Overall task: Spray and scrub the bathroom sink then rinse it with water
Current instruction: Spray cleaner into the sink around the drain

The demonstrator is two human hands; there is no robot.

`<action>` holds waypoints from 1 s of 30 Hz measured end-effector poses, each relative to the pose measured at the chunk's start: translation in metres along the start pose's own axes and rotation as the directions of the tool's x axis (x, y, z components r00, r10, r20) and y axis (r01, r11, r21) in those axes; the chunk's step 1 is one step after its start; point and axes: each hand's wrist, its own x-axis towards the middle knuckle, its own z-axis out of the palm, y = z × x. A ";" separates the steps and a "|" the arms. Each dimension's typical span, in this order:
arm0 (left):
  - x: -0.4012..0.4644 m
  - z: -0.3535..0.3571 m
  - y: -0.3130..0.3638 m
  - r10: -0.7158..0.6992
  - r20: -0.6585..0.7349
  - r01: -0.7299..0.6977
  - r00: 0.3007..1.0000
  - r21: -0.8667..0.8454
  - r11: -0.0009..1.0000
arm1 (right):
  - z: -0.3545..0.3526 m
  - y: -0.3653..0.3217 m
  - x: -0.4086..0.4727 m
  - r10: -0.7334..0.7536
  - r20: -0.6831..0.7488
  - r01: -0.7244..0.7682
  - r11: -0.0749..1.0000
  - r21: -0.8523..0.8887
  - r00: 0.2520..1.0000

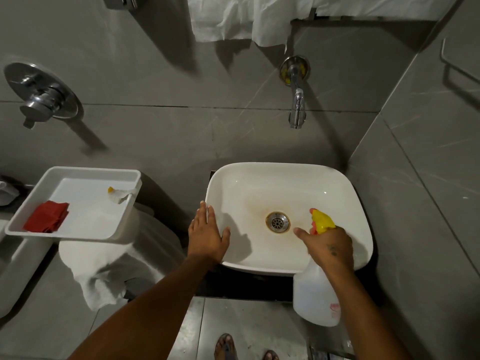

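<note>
Grey tiled wall behind white sink (259, 183), rust ring around drain (277, 222). Left hand (207, 233) flat, fingers spread, on rim at 9 o'clock. Right hand (330, 246) clasps spray bottle (315, 294) neck at 4 o'clock. Bottle likely light, rigid; grip neck.
</note>
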 end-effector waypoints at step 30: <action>-0.001 0.000 0.000 0.008 -0.010 -0.008 1.000 0.011 1.000 | -0.002 0.039 -0.043 0.106 0.358 -0.090 0.994 -0.061 0.928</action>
